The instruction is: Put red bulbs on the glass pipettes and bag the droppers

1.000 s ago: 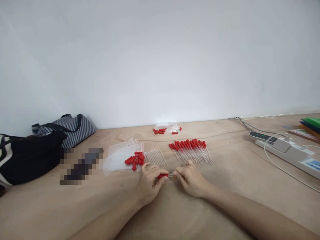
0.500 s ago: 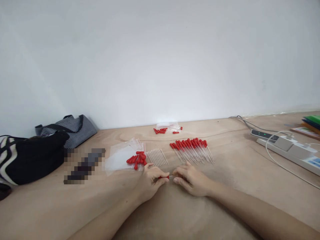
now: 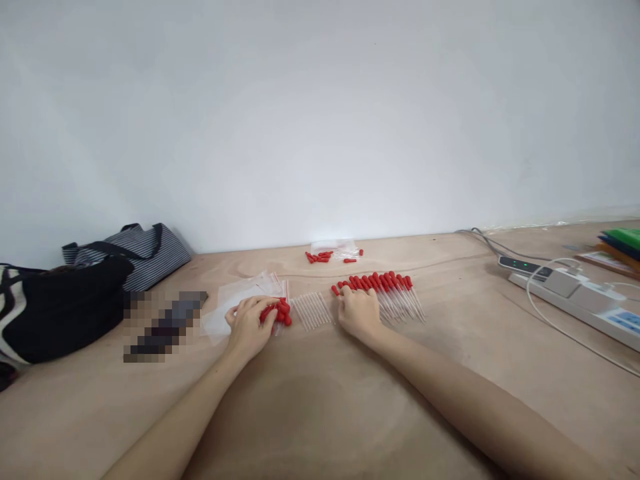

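My left hand (image 3: pixel 251 325) is at the pile of red rubber bulbs (image 3: pixel 283 312), which lies on clear zip bags (image 3: pixel 217 313). Its thumb and fingers close around a red bulb at the pile's left side, partly hidden by the fingers. My right hand (image 3: pixel 361 310) lies at the left end of a row of glass droppers with red bulbs (image 3: pixel 400 293). Closed fingers there hold a dropper (image 3: pixel 335 291), its red bulb showing past them and its tube hidden. Between both hands lie several bare glass tubes (image 3: pixel 313 311), side by side.
More red bulbs (image 3: pixel 320 257) and a clear bag (image 3: pixel 333 247) lie near the wall. On the left are a black bag (image 3: pixel 75 313), a striped bag (image 3: pixel 165 257) and a pixelated dark object (image 3: pixel 173 327). A power strip (image 3: pixel 575 300) with cables sits on the right.
My left hand has moved left to the pile of red bulbs. My right hand has carried the dropper forward to the left end of the row. The camera view has shifted slightly.
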Tool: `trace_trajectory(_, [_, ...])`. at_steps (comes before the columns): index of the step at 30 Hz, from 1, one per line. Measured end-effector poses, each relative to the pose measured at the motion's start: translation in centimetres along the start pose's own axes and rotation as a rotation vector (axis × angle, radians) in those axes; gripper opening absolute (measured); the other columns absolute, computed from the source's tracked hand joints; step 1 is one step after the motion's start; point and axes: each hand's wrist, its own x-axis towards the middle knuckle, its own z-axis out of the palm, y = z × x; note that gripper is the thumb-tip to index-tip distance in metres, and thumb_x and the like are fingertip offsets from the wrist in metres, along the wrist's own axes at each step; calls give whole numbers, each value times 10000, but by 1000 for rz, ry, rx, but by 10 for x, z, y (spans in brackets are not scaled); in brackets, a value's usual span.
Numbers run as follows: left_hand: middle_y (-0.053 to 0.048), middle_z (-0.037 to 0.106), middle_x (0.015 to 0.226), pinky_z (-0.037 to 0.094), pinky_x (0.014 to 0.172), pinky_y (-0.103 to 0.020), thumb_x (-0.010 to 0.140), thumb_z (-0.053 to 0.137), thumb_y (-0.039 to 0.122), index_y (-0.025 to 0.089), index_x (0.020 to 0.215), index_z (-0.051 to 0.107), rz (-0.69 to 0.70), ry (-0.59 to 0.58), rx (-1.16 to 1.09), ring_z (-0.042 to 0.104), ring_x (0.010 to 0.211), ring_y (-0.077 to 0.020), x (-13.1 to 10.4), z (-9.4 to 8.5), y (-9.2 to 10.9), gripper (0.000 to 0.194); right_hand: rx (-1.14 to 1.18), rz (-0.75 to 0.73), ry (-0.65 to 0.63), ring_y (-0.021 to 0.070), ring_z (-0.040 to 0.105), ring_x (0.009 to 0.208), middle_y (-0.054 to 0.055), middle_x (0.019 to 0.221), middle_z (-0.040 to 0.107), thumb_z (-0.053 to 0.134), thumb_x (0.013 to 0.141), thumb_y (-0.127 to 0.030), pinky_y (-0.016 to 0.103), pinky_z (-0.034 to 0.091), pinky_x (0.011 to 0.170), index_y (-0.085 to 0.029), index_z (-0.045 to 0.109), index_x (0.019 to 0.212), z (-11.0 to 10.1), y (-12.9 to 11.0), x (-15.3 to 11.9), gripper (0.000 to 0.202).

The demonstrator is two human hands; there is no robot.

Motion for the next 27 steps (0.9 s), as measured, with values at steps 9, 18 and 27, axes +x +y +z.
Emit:
trace_trajectory(9, [-39, 655, 901, 280, 761, -440, 780, 481, 254, 259, 811, 635, -65, -48, 42, 523, 901, -263, 0, 2, -10, 158, -21, -24, -19, 222, 546, 868, 126, 906, 636, 425, 768, -177, 370, 210, 787, -146, 601, 864, 8, -13, 15, 203])
trace_trajectory(18, [-47, 590, 1010, 282, 797, -409, 808, 434, 158, 292, 892, 641, 236, -131, 124, 487, 963, -234, 7, 9, -12, 260, 37, 75, -186, 237, 577, 806, 134, 841, 653, 474, 735, -302, 385, 242, 788, -142, 643, 789, 6, -30, 22, 239])
trace_trajectory(27, [-37, 625, 873, 285, 802, -411, 789, 443, 147, 208, 795, 572, 261, -138, 40, 502, 898, -227, 12, 1, -3, 142, 88, 93, -168, 238, 571, 824, 122, 847, 645, 430, 782, -319, 384, 269, 789, -142, 620, 790, 0, -28, 21, 260])
